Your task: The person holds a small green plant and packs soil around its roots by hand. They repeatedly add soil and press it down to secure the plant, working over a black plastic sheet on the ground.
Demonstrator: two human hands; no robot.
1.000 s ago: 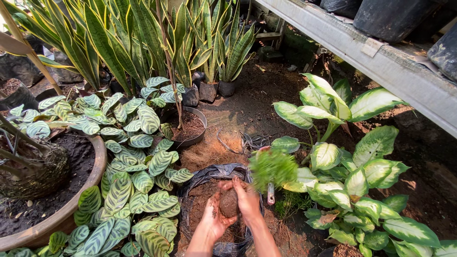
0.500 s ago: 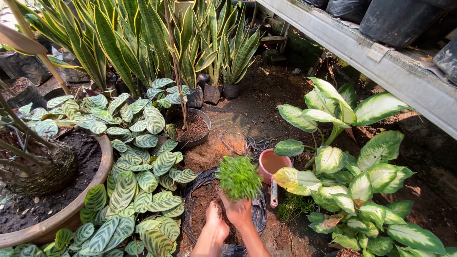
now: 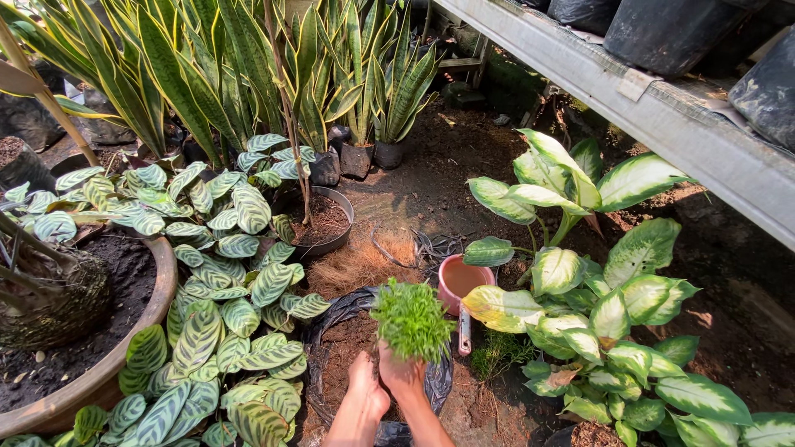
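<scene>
Nearest me, my left hand [image 3: 368,389] rests curled on the soil in the black plastic bag [image 3: 437,382], holding nothing that I can make out. Just beside it my right hand [image 3: 401,374] is clenched around the base of a small bushy green plant [image 3: 411,319], holding it upright over the bag. Touching that plant's right side is a pink scoop [image 3: 460,285] with its handle pointing toward me. Striped-leaf plants [image 3: 224,306] crowd the left, a white-and-green leafy plant [image 3: 596,306] the right. Farther off stand a round soil-filled pot [image 3: 325,222], then tall sword-leaved plants [image 3: 248,74].
</scene>
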